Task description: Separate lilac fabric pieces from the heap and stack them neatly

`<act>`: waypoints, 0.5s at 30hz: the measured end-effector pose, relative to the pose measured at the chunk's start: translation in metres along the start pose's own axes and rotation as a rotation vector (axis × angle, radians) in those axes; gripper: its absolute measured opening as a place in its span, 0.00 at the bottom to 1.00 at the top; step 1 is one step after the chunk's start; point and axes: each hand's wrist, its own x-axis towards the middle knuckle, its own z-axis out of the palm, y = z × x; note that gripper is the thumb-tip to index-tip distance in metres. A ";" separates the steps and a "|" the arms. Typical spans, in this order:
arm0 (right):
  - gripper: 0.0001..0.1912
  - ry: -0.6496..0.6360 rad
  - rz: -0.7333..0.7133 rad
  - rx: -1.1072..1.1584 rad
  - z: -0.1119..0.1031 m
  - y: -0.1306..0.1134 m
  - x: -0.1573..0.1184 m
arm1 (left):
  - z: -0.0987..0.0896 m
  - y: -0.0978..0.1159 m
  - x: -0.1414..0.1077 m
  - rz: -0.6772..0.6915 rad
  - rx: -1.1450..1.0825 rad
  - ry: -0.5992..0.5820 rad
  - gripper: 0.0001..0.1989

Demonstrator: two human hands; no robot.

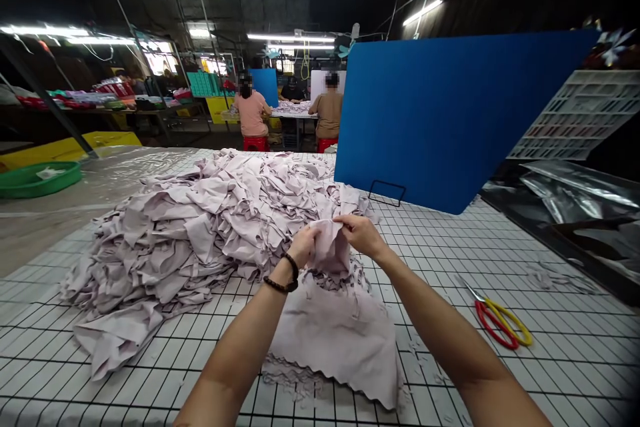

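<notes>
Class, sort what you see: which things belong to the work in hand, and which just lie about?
Likely in the work:
pale lilac cloth piece, in left hand and right hand
pale lilac cloth heap
wavy-edged lilac cloth below
probably scissors with red and yellow handles, untouched

Seemingly just lying about:
shallow green plastic basin
large blue board

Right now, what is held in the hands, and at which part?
A piece of pale cloth: left hand grips its left side, right hand its top right corner.
</notes>
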 end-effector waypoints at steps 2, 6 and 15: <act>0.15 0.059 -0.001 -0.066 -0.008 -0.004 0.009 | 0.004 -0.003 -0.006 0.110 0.064 0.180 0.15; 0.11 0.211 0.054 -0.175 -0.027 -0.017 0.028 | 0.022 -0.025 -0.023 0.474 0.486 0.511 0.16; 0.14 0.339 0.125 -0.332 -0.052 -0.047 0.054 | 0.034 -0.056 -0.005 -0.023 0.789 0.220 0.19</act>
